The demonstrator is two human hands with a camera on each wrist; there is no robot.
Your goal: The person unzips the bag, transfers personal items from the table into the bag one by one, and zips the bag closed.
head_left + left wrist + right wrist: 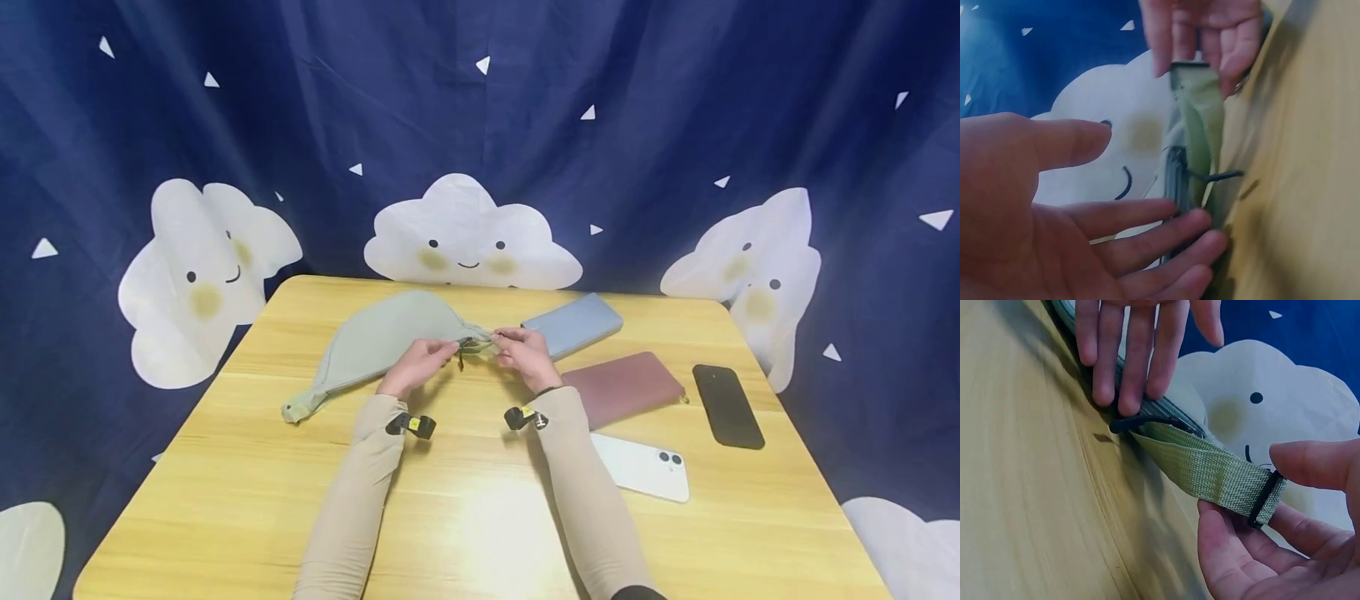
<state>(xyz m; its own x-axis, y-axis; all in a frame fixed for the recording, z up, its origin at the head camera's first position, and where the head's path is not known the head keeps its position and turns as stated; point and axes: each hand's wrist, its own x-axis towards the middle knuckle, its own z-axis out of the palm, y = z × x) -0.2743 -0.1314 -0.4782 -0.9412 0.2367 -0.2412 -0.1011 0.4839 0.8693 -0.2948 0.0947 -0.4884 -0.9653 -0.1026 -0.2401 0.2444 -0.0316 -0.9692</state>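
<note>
A pale green crescent-shaped bag [386, 333] lies on the table, its right end between the two hands. My left hand [417, 365] is at that end; in the left wrist view its fingers [1147, 250] are extended against the zipped edge, the thumb well apart. My right hand [527, 357] pinches the folded green webbing strap [1210, 472] beside its black slider buckle [1266, 499], thumb on one side and fingers beneath. From the zipper's end hangs a dark zipper pull [1132, 422]. The bag's far side is hidden.
Right of the hands lie a blue wallet [577, 323], a mauve wallet [626, 386], a white phone [641, 467] and a black phone [727, 406]. The right forearm partly covers the mauve wallet and white phone. A dark blue cloud-print curtain [480, 108] hangs behind the wooden table [225, 500].
</note>
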